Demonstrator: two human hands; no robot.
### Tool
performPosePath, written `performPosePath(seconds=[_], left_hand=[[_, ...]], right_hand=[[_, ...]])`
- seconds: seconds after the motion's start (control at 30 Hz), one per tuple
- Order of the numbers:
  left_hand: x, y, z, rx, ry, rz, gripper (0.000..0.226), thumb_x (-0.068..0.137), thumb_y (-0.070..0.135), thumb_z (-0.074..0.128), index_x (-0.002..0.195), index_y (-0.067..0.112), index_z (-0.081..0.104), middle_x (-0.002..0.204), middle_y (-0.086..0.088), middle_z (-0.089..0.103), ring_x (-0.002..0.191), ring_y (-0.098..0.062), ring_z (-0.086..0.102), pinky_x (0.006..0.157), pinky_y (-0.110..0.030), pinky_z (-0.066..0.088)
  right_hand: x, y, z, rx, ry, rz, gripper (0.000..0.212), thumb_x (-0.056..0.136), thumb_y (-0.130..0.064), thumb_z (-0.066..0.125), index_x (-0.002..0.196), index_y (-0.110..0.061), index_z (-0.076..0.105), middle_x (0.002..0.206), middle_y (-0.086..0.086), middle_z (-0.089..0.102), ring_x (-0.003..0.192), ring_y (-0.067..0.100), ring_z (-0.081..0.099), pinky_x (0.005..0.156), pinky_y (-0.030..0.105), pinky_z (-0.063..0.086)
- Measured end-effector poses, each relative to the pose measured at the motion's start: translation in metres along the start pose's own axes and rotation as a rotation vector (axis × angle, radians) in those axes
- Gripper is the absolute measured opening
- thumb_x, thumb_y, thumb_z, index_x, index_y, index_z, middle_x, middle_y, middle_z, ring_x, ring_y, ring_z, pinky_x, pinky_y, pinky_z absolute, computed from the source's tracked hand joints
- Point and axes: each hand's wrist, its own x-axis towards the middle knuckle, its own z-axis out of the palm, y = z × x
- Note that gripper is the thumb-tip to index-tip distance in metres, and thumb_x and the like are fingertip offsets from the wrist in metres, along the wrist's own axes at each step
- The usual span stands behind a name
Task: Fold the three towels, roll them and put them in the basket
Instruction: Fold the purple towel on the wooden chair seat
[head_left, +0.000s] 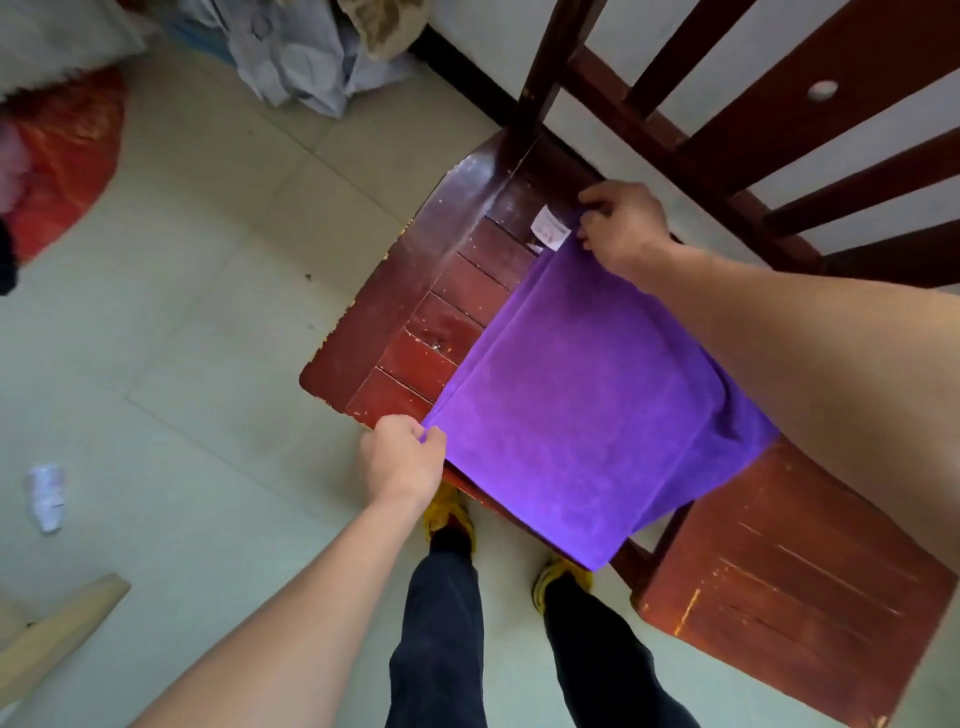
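Left hand (402, 460) pinches the purple towel's (587, 415) near corner at the chair seat's (415, 312) front edge. Right hand (621, 228) pinches the far corner at the seat's back, probably to tension the fold. The doubled towel lies on the seat, its long axis apparently front-to-back, one corner overhanging the front.

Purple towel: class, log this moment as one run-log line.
stage: folding | purple towel: two layers, on chair seat | left hand: pinches near corner | right hand: grips far corner | basket: not in view
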Motion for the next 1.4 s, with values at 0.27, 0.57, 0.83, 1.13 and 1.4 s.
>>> performPosePath(seconds=[0.27,0.57,0.83,1.13,1.4], left_hand=[[-0.001,0.010,-0.005,0.344,0.085,0.366,0.020,0.084,0.032,0.069,0.093,0.015,0.064,0.104,-0.003,0.048,0.100,-0.022,0.047,0.065,-0.034,0.046],[0.004,0.007,-0.008,0.050,0.105,0.327,0.013,0.088,0.014,0.064,0.078,0.006,0.062,0.090,-0.003,0.052,0.076,-0.023,0.053,0.067,-0.027,0.034],[0.018,0.019,-0.008,0.064,0.182,0.178,0.017,0.078,0.013,0.065,0.068,0.013,0.052,0.076,-0.004,0.057,0.067,-0.023,0.047,0.058,-0.029,0.030],[0.036,0.016,-0.048,-0.105,0.226,0.142,0.020,0.069,-0.004,0.060,0.069,0.013,0.051,0.077,-0.012,0.056,0.069,-0.029,0.050,0.068,-0.036,0.040],[0.065,0.006,-0.078,0.171,0.287,0.105,0.035,0.076,0.004,0.062,0.110,0.012,0.057,0.111,-0.014,0.054,0.104,-0.034,0.050,0.085,-0.041,0.040]], right_hand=[[0.004,0.008,-0.026,-0.513,-0.003,-0.304,0.035,0.087,-0.018,0.062,0.121,-0.020,0.059,0.133,0.007,0.051,0.116,0.029,0.054,0.090,0.037,0.046],[0.008,0.021,-0.016,-0.402,0.165,-0.302,0.018,0.093,-0.027,0.055,0.109,-0.019,0.057,0.111,0.007,0.061,0.097,0.026,0.060,0.070,0.030,0.037],[0.025,0.007,-0.004,-0.308,0.117,-0.278,0.037,0.087,-0.022,0.060,0.124,-0.017,0.056,0.118,0.008,0.064,0.103,0.024,0.062,0.080,0.028,0.045],[0.026,-0.051,0.009,-0.267,0.118,-0.269,0.020,0.091,-0.029,0.054,0.109,-0.020,0.059,0.111,0.003,0.065,0.101,0.024,0.061,0.073,0.027,0.038],[0.014,-0.074,0.029,-0.310,0.125,-0.349,0.043,0.086,-0.020,0.059,0.128,-0.017,0.049,0.127,0.011,0.053,0.118,0.030,0.048,0.085,0.038,0.045]])
